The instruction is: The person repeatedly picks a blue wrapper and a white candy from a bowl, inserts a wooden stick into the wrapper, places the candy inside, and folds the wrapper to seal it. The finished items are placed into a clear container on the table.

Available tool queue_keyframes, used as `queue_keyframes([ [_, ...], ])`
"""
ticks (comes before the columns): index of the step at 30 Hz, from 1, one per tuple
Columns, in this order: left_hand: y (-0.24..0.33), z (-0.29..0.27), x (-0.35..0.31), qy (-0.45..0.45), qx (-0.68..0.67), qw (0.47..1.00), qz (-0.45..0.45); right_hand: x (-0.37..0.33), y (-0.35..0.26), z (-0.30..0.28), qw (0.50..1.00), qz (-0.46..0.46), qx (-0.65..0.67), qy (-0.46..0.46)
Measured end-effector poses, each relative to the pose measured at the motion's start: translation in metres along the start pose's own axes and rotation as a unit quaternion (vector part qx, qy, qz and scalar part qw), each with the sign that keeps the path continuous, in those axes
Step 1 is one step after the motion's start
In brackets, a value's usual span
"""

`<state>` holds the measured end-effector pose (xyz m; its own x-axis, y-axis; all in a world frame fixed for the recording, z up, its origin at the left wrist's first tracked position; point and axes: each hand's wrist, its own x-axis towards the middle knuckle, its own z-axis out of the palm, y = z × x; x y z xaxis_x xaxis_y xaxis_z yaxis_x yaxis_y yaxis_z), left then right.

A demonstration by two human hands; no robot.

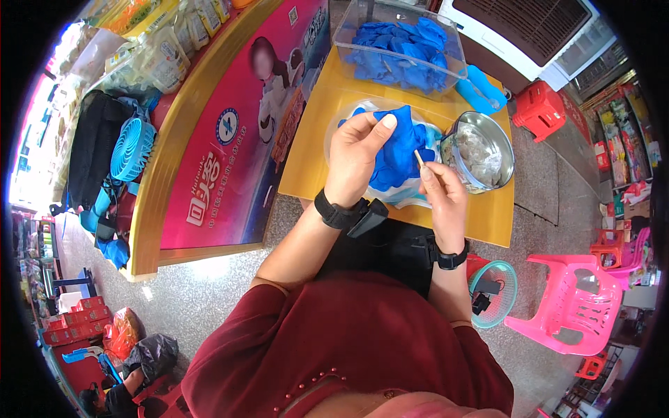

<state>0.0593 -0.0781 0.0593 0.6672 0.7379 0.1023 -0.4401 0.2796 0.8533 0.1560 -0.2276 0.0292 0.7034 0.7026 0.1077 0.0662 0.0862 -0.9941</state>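
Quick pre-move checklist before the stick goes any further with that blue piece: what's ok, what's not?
1. Left hand pinching the blue piece: ok.
2. Right hand holding the thin stick: ok.
3. Stick tip touching the blue piece: cannot tell.
4. Metal bowl upright beside the right hand: ok.
5. Clear bin of blue pieces on the yellow table: ok.

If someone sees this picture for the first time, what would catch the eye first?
At the centre, the left hand pinches a blue glove over a yellow table, while the right hand holds a thin wooden stick beside it. Behind them stands a clear box full of blue gloves, and a metal bowl sits to the right. A large pink banner fills the left side.
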Motion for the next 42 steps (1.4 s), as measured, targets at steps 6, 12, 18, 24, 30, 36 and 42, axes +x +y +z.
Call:
queue_keyframes([
  [6, -0.007, 0.007, -0.004, -0.009, 0.09, 0.996, 0.019, -0.001, -0.001, 0.005, 0.992, -0.103, -0.059, 0.047],
  [12, -0.018, -0.001, -0.001, -0.036, 0.117, 0.992, 0.033, -0.009, 0.003, 0.01, 0.993, -0.074, -0.077, 0.051],
  [18, -0.004, -0.009, 0.01, 0.056, 0.047, 0.995, 0.069, 0.004, 0.007, -0.007, 0.988, -0.015, -0.152, -0.027],
  [24, -0.003, -0.02, 0.02, 0.071, 0.008, 0.995, 0.064, 0.03, 0.034, -0.012, 0.882, -0.143, -0.449, 0.003],
  [30, -0.017, -0.03, 0.02, -0.044, 0.075, 0.994, -0.072, 0.043, -0.024, 0.025, 0.902, -0.305, -0.304, 0.01],
  [36, 0.0, -0.017, 0.012, -0.05, 0.093, 0.979, -0.175, 0.049, -0.024, 0.015, 0.926, -0.284, -0.249, -0.003],
  [42, -0.009, -0.013, 0.011, -0.138, 0.082, 0.987, 0.016, 0.038, -0.015, 0.009, 0.998, -0.02, -0.056, 0.025],
])
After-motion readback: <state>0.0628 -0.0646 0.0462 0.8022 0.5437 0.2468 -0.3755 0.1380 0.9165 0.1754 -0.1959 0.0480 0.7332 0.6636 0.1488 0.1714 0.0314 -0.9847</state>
